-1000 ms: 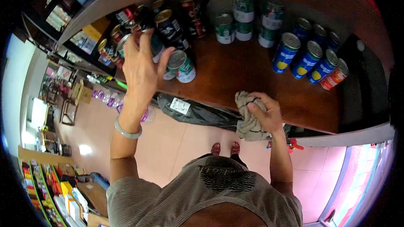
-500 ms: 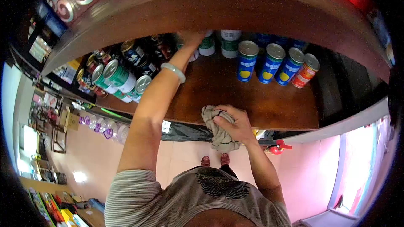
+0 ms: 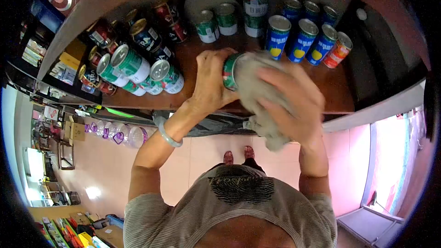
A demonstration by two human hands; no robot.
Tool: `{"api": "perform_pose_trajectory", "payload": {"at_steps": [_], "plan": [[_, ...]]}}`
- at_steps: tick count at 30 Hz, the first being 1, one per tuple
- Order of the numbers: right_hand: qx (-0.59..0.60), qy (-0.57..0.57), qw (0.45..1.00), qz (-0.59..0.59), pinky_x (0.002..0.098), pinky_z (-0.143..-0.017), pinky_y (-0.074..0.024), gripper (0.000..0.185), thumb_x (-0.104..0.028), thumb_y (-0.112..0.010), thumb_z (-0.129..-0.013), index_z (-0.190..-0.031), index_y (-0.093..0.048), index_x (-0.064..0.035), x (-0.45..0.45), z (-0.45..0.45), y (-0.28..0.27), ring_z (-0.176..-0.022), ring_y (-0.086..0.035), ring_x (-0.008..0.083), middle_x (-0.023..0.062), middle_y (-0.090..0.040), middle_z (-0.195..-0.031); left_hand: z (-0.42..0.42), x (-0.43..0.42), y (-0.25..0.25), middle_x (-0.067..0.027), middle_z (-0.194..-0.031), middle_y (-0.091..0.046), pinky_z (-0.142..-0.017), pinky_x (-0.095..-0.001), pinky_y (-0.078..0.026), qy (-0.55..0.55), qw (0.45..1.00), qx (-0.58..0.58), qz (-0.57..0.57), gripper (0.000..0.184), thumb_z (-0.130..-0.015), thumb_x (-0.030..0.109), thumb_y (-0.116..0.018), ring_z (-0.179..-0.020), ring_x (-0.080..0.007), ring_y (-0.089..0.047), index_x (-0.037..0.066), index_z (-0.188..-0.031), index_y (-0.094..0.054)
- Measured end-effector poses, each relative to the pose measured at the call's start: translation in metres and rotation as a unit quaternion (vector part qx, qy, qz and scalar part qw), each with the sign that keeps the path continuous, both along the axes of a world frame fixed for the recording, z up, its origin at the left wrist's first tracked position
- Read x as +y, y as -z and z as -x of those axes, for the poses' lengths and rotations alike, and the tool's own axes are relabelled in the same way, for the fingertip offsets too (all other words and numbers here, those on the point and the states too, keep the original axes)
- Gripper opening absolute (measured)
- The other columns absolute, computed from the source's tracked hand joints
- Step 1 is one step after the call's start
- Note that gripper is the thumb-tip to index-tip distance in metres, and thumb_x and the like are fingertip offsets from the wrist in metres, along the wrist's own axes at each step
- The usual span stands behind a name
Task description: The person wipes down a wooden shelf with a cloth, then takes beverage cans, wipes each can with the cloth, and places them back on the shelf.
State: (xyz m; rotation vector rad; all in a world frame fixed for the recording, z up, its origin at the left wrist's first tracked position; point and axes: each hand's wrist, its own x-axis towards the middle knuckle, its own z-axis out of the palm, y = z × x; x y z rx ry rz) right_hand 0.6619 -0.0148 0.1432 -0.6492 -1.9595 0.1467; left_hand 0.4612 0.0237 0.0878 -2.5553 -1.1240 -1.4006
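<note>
My left hand (image 3: 209, 80), with a pale bangle on its wrist, grips a green can (image 3: 229, 72) lying sideways over the shelf's front part. A grey cloth (image 3: 262, 93) is in my right hand (image 3: 294, 103), pressed against the end of that can; hand and cloth are blurred by motion. Left of my hands, green-and-white cans (image 3: 132, 64) stand grouped near the front edge, some stacked. Behind my hands are more green cans (image 3: 208, 27) and a stacked pair (image 3: 255, 9).
Dark cans (image 3: 146, 34) fill the shelf's left part. Blue cans (image 3: 301, 41) and an orange-red can (image 3: 338, 50) stand on the right of the brown shelf (image 3: 337, 96). An overhanging board runs above. Plastic bottles (image 3: 120, 134) are on the floor at left.
My left hand has come back from the rear of the shelf with a green can. My right hand has lifted the cloth from the shelf edge onto the can.
</note>
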Motion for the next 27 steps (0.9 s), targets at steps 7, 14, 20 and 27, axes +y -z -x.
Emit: {"api": "perform_pose_trajectory", "payload": {"at_steps": [7, 14, 20, 27], "plan": [[-0.090, 0.031, 0.991, 0.096, 0.0397, -0.060, -0.0480, 0.023, -0.005, -0.063, -0.069, -0.092, -0.062, -0.0041, 0.002, 0.018, 0.027, -0.069, -0.057, 0.0336, 0.0153, -0.052, -0.078, 0.010, -0.015, 0.016, -0.0174, -0.102, -0.053, -0.086, -0.0439, -0.031, -0.071, 0.997, 0.033, 0.025, 0.079, -0.049, 0.021, -0.082, -0.092, -0.0344, -0.050, 0.000, -0.114, -0.041], [-0.003, 0.062, 0.998, 0.015, 0.0381, -0.060, -0.0483, 0.026, -0.004, -0.066, -0.066, -0.091, -0.061, -0.0030, 0.013, 0.027, 0.037, -0.071, -0.058, 0.0327, 0.0149, -0.056, -0.081, 0.001, -0.018, 0.026, -0.0183, -0.098, -0.053, -0.085, -0.0441, -0.031, -0.011, 0.999, 0.035, 0.021, 0.076, -0.048, 0.019, -0.080, -0.090, -0.0351, -0.050, 0.000, -0.111, -0.042], [-0.086, 0.150, 0.981, 0.092, 0.0369, -0.065, -0.0493, 0.028, -0.001, -0.065, -0.068, -0.095, -0.061, 0.0003, 0.004, -0.005, 0.051, -0.074, -0.060, 0.0326, 0.0168, -0.061, -0.090, 0.004, -0.029, 0.025, -0.0174, -0.102, -0.056, -0.084, -0.0398, -0.041, -0.029, 0.958, -0.120, 0.260, 0.067, -0.060, 0.021, -0.079, -0.094, -0.0274, -0.055, 0.000, -0.112, -0.043], [0.174, 0.068, 0.980, 0.066, 0.0326, -0.084, -0.0421, 0.022, -0.016, -0.058, -0.084, -0.102, -0.059, -0.0027, 0.002, 0.034, 0.057, -0.091, -0.056, 0.0263, 0.0146, -0.059, -0.096, -0.016, -0.022, 0.027, -0.0081, -0.111, -0.053, -0.089, -0.0304, -0.042, 0.160, 0.806, -0.393, 0.412, 0.059, -0.074, 0.014, -0.073, -0.100, -0.0148, -0.052, 0.001, -0.121, -0.039]]}}
